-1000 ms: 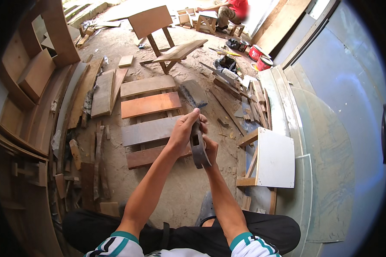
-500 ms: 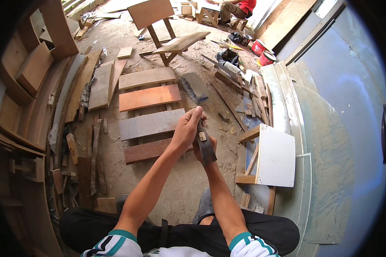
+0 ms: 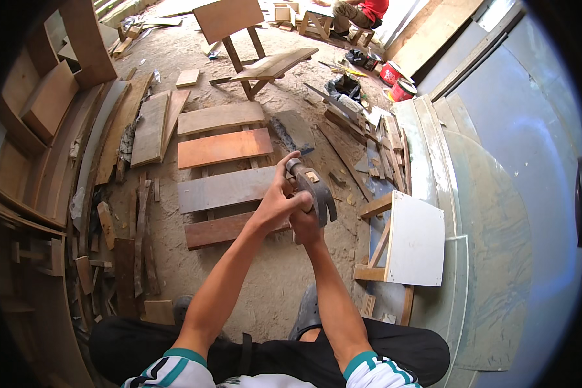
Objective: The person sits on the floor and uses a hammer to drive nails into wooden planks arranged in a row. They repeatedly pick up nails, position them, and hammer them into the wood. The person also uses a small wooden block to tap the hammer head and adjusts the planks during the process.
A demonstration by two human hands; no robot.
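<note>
A dark claw hammer (image 3: 315, 191) is held up in front of me, its split claw curving down to the right and its round striking face at the upper left. The end of a pale wooden handle shows in the top of its head. My right hand (image 3: 307, 227) is closed below the head; the rest of the handle is hidden. Against the striking-face side, my left hand (image 3: 280, 202) grips the head with its fingers and thumb. Under and beyond my hands lies a slatted wooden piece, with an orange-brown slat (image 3: 225, 149) and a grey slat (image 3: 223, 189).
A small wooden chair (image 3: 265, 64) stands ahead. Scrap boards (image 3: 150, 129) and wooden shelving (image 3: 45, 103) line the left. At right are a white-topped wooden piece (image 3: 415, 239), glass sheets (image 3: 491, 258) and red cans (image 3: 402, 89). A seated person (image 3: 359, 16) is far off.
The hammer head has turned, so its claw and round face now show. My left hand has shifted its fingers on the head, the thumb coming lower.
</note>
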